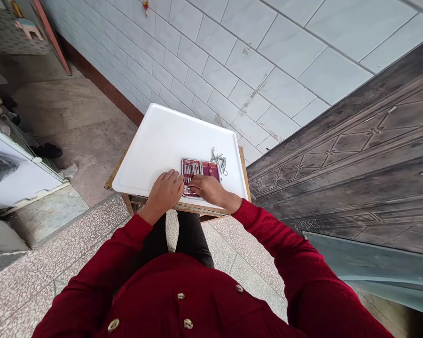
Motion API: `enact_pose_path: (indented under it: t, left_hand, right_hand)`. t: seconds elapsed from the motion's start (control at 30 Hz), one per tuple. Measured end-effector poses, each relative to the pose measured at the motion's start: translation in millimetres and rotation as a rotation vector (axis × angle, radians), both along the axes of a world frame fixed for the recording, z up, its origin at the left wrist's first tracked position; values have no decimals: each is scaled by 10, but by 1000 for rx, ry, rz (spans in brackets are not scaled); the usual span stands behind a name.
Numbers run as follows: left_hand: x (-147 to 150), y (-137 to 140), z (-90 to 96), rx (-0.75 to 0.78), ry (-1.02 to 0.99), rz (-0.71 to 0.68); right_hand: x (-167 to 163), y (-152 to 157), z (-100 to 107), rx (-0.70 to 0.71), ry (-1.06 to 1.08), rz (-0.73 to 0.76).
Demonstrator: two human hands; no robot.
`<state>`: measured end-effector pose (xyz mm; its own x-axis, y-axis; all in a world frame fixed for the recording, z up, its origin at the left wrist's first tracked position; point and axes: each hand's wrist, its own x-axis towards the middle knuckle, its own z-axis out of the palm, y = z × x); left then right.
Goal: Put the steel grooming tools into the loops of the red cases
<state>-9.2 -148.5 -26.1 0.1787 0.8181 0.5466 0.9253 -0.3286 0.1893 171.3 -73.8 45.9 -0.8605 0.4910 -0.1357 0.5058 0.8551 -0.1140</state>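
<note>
An open manicure set case [186, 164] lies near the front edge of a white tray [169, 136]. Slim metal tools line its left half, and the right half is a dark red flap [210, 169]. My left hand [166, 188] rests against the case's left edge, fingers extended and close together. Over the lower tools, my right hand [210, 188] has its fingertips pinched together; whatever is between them is hidden. Just behind the flap lie loose metal nail clippers [223, 163] and a plier-like nipper [215, 154], close together on the tray.
The tray sits on a small wooden table [246, 171] against a tiled wall [204, 61]. A dark patterned metal door [324, 159] stands at the right. A white cabinet [17, 173] is at the left, above the stone floor [88, 239].
</note>
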Motion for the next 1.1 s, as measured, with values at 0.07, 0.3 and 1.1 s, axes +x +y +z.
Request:
enact_pose_path:
  t: [0.07, 0.3, 1.1]
  left_hand:
    - [-9, 12, 4, -2, -13, -4]
    - [-52, 44, -17, -13, -60, -8]
    - [-246, 629, 1072, 123, -619, -12]
  right_hand:
    - [50, -5, -161, -14, 165, -51]
    - [139, -84, -563, -3, 565, -105]
    - [888, 755, -732, -329, 1084, -749]
